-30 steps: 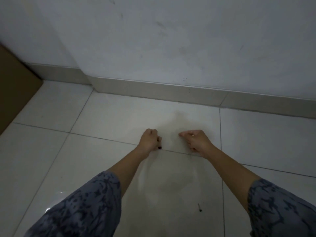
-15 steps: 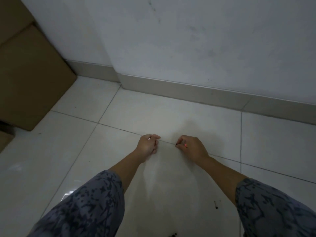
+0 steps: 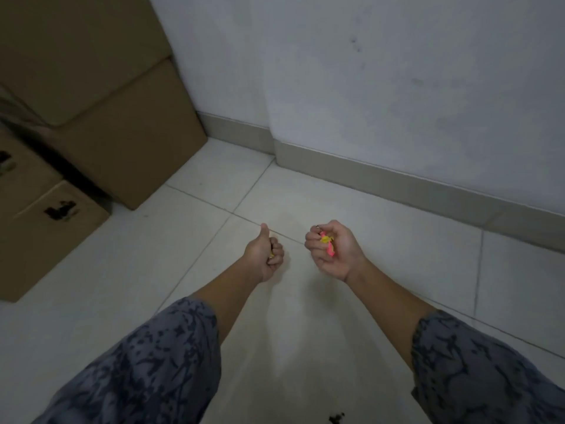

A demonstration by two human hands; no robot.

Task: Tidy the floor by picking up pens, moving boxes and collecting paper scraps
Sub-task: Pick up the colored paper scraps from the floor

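My right hand (image 3: 334,250) is turned palm up above the tiled floor, its fingers curled around pink and yellow paper scraps (image 3: 328,243). My left hand (image 3: 265,257) is a fist with the thumb sticking up; a sliver of yellow scrap (image 3: 271,255) shows between its fingers. Both hands hover close together over the middle of the floor. Brown cardboard boxes (image 3: 128,142) stand stacked at the left against the wall, with a smaller box (image 3: 46,237) in front of them.
A white wall with a grey skirting board (image 3: 397,185) runs across the back and right. White floor tiles (image 3: 171,270) stretch between the boxes and my arms. A small dark speck (image 3: 336,418) lies on the floor at the bottom edge.
Both hands have lifted off the floor and turned up, the right one now showing pink and yellow scraps. The view has swung left, bringing the stacked boxes into sight.
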